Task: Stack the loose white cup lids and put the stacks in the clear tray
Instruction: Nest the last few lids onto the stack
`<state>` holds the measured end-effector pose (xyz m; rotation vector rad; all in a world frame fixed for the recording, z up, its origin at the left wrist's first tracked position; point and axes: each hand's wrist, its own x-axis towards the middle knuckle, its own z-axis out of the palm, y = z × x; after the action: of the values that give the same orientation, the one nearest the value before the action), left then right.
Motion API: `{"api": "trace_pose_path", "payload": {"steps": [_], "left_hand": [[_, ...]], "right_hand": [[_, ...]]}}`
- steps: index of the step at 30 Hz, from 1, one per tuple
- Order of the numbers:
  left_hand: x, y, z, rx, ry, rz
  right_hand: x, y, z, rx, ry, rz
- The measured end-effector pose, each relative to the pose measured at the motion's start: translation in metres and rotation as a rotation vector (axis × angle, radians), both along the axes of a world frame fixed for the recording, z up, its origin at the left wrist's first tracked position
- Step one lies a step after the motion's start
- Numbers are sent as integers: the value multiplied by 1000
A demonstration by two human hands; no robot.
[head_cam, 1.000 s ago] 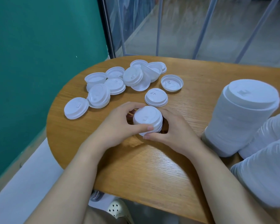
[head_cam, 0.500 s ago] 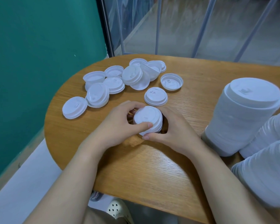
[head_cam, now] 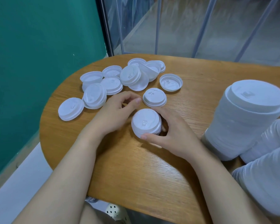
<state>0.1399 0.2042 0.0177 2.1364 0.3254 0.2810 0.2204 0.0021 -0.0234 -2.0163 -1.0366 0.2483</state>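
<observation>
A short stack of white lids (head_cam: 146, 122) stands on the wooden surface (head_cam: 136, 172) at the centre of the frame. The right hand (head_cam: 173, 135) holds it, thumb along its lower edge and fingers (head_cam: 158, 110) curled round its far side. The left hand (head_cam: 115, 113) lies just left of the stack, its fingers (head_cam: 136, 101) loosely curled with thumb and forefinger close together; they hold nothing that can be made out, and the hand is blurred.

Just above the stack, near the left fingertips, one lid (head_cam: 154, 97) lies dome up on the surface. Up and to the right of it an upturned lid (head_cam: 171, 82) lies hollow side up, apart from the others. The loose lids (head_cam: 128, 76) spread across the upper left of the surface, several overlapping or leaning on each other. A single lid (head_cam: 71, 109) lies furthest left, near the edge, touching a small pile of lids (head_cam: 94, 96) beside it.

At the right of the frame a tall stack of lids (head_cam: 242, 120) leans toward the viewer, and two more long stacks (head_cam: 268, 180) lie below it at the right edge. Whether they sit in a tray cannot be told.

A green wall (head_cam: 39, 62) fills the upper left of the frame, with glass panels (head_cam: 184, 26) at the top
</observation>
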Motion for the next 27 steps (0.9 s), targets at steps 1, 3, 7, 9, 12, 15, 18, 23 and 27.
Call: {"api": "trace_pose_path", "payload": {"steps": [1,3,7,9,12,15,18,23,27], "left_hand": [[6,2,-2,14,-7,18],[18,3,-10,30,-15,17],[39,1,-19,52,5,-58],[48,-1,-19,45,15,-68],[58,-4,-22,68,5,-35],[61,-3,-26,87,3,-1],[60,0,-27,91,17,18],[58,2,-26,140,70,-30],[64,0,-24,192,64,-82]], "right_hand": [[0,-1,0,0,7,-3],[1,-4,1,3,27,-11],[1,-6,3,15,48,-28],[1,-6,3,13,56,-33],[1,-6,3,5,67,-37],[1,-6,4,-4,69,-35],[1,-6,5,-6,65,-26],[0,-8,6,-9,57,-26],[1,-7,5,-20,48,-25]]}}
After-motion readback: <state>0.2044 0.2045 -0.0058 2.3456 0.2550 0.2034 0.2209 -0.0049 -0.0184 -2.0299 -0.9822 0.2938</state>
